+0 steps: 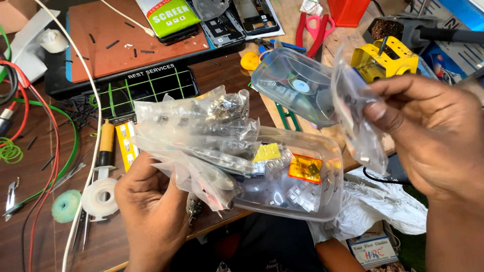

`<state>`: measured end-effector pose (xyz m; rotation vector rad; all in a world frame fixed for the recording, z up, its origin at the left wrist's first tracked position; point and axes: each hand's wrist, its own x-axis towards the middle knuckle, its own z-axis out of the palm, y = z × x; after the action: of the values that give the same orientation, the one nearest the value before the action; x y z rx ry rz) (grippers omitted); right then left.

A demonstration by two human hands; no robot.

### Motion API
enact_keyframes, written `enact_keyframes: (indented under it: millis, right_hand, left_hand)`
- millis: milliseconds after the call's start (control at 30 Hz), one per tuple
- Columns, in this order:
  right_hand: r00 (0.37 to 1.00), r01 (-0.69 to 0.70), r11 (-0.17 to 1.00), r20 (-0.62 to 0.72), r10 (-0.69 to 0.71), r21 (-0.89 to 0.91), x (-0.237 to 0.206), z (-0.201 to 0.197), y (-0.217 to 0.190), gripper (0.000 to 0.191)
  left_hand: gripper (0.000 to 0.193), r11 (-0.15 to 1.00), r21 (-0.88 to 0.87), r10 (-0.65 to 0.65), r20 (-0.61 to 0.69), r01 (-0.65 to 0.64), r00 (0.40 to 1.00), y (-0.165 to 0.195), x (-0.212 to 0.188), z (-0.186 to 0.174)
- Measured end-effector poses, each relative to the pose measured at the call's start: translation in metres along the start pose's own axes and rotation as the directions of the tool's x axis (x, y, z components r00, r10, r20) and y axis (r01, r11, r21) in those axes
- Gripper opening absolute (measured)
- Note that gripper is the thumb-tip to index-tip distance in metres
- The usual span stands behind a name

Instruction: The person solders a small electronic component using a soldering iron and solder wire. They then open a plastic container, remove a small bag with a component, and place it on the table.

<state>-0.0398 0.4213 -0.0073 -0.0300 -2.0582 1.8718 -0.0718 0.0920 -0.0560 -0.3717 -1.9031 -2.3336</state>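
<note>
Across the crowded wooden workbench, little bare surface is left, and that is the main hazard. A clear plastic tub of small parts sits at the near edge, with part of its base apparently hanging past the lip; a nudge from either forearm could probably tip it to the floor and scatter the loose components and the yellow-taped piece inside. Just beyond it lies its clear lid, propped at a tilt, which could slide if bumped.

The left hand is clenched around a fanned bundle of small clear bags, held over the tub's left rim. The grip takes them only at their lower corners, so a bag in the middle of the fan could slip free; any that falls to the left would land among the tweezers and white tape roll rather than in the tub.

The right hand pinches one single clear bag between thumb and fingers, up and to the right of the tub, well apart from the bundle. Behind it stand a yellow metal holder and a soldering stand, so room to swing rightward or back is tight. Open room lies mostly toward the person, off the near edge.

Loose red and green wires at the left could snag a sleeve.
</note>
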Motion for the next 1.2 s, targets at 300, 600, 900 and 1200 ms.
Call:
enact_keyframes:
  millis: [300, 600, 900, 1200]
  right_hand:
    - [0.995, -0.095, 0.982, 0.023, 0.1, -0.165, -0.011, 0.007, 0.01, 0.02]
    - [0.963, -0.267, 0.939, 0.025, 0.268, 0.215, -0.017, -0.006, 0.02, 0.036]
    - [0.921, -0.348, 0.75, 0.055, 0.386, 0.562, -0.019, -0.013, 0.052, 0.048]
    - [0.912, -0.378, 0.714, 0.106, 0.395, 0.59, -0.023, -0.019, 0.057, 0.051]
  left_hand:
    - [0.027, 1.0, 0.002, 0.015, -0.01, -0.015, 1.0, 0.0, -0.004, -0.005]
    - [0.027, 1.0, -0.002, 0.024, -0.001, -0.024, 1.0, -0.001, -0.004, -0.004]
    - [0.027, 1.0, -0.03, -0.008, -0.021, 0.008, 1.0, -0.009, -0.003, -0.005]
    - [0.026, 0.994, -0.109, -0.021, -0.004, 0.02, 1.0, -0.013, 0.001, -0.004]
